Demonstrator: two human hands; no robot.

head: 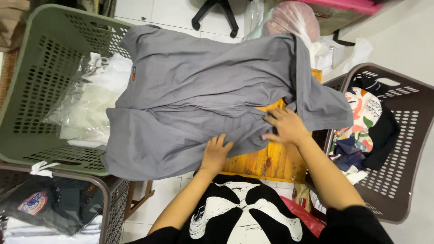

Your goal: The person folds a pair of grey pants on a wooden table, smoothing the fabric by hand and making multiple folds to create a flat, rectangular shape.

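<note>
We had the grey shirt [203, 90] spread mid-frame over the wooden table [271, 160], left hand [216, 153] and right hand [285, 126] flat on it, fingers spread, gripping nothing.

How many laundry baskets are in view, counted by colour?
Green basket: 1
Brown basket, on the right: 1
Grey-brown basket, lower left: 1
Total: 3
Both hands, left hand and right hand, lie flat on the grey shirt.
</note>
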